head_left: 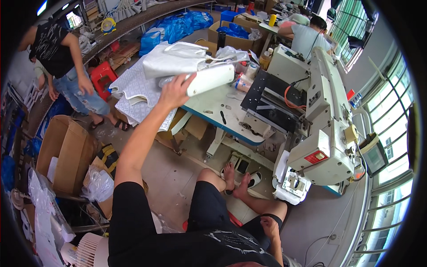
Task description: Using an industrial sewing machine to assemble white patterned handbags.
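Black fabric of the person's shirt and shorts fills the bottom of the view, with bare knees bent above it. Down by the right thigh the right hand rests loosely against the leg, fingers slack and holding nothing. Bare feet sit on the floor beside a pair of sandals, just under the edge of the table.

To the left, an open cardboard box stands on the floor with crumpled clear plastic bags next to it and a white fan at the lower edge.

Further out, the left arm stretches up and away from the body. The left hand grips the near end of a white padded piece, which is held above the left end of the blue-edged table. A heap of white sheets lies just behind the hand, and patterned white panels hang off the table's left side.

On the right stands a large white sewing machine, its black bed reaching toward the table's middle.

Beyond, a person in a black shirt and jeans stands near a red stool. Blue bags and more cardboard boxes lie at the back, where another person in a pale shirt sits.
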`<state>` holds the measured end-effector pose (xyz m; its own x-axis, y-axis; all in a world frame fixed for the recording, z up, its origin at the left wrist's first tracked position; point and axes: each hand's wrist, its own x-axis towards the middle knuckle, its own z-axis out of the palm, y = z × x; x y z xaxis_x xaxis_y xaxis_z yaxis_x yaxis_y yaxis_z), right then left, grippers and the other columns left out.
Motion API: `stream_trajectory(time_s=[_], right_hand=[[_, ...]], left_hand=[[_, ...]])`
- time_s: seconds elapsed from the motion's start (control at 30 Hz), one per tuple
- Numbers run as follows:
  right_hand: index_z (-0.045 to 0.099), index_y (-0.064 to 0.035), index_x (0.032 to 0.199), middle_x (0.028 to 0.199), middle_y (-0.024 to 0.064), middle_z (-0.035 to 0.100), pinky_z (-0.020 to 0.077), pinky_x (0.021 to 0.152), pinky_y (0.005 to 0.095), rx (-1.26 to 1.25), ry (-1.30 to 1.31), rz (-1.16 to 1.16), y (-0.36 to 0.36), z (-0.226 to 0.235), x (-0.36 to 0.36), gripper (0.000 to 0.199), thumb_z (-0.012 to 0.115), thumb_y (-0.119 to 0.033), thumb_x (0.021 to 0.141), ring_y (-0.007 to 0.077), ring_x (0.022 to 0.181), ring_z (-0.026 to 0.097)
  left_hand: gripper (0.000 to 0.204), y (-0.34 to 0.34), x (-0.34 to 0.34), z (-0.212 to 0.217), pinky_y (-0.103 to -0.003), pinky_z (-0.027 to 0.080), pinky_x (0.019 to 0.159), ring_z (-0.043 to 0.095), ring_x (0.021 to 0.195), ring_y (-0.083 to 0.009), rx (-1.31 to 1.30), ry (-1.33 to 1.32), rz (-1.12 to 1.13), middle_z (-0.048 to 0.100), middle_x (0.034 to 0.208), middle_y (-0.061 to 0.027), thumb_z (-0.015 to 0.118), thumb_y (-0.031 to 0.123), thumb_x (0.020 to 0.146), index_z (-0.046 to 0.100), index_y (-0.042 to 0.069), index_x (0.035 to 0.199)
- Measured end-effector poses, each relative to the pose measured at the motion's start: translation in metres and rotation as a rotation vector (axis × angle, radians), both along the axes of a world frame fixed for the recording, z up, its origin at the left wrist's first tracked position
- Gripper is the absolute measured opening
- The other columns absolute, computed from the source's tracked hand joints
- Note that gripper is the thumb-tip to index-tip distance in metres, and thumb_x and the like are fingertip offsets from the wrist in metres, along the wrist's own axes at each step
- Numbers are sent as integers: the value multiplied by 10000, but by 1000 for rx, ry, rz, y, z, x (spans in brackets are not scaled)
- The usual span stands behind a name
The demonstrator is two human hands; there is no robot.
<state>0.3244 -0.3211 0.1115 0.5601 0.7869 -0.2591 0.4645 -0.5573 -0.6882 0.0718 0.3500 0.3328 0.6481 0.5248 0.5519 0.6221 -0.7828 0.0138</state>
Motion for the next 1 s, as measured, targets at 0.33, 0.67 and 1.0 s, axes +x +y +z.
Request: stream_trajectory(time_s=[0.33, 0.67, 1.0], right_hand=[[758, -10, 1113, 1043, 170, 775, 609, 833, 358, 20, 74, -24, 11, 6, -4, 216, 722, -82, 912, 269, 916, 774], [763, -24, 1127, 1026, 174, 775, 602, 831, 358, -49, 22, 103, 13, 3, 1, 243, 726, -131, 912, 282, 910, 769], [767, -40, 1132, 1002, 177, 773, 594, 815, 363, -123, 42, 118, 4, 8, -18, 249, 737, -152, 912, 274, 893, 767]], left_hand=[[803, 35, -25, 117, -381, 570, 949, 698, 1131, -295, 27, -628, -55, 688, 1343, -120, 891, 166, 784, 569, 144, 1519], [677, 31, -90, 131, -373, 561, 933, 660, 1155, -244, -744, -1620, -271, 648, 1361, -98, 846, 292, 886, 575, 96, 1475], [622, 21, -63, 83, -475, 576, 933, 655, 1153, -299, -1009, -2146, -551, 634, 1364, -85, 720, 497, 941, 577, 133, 1425]])
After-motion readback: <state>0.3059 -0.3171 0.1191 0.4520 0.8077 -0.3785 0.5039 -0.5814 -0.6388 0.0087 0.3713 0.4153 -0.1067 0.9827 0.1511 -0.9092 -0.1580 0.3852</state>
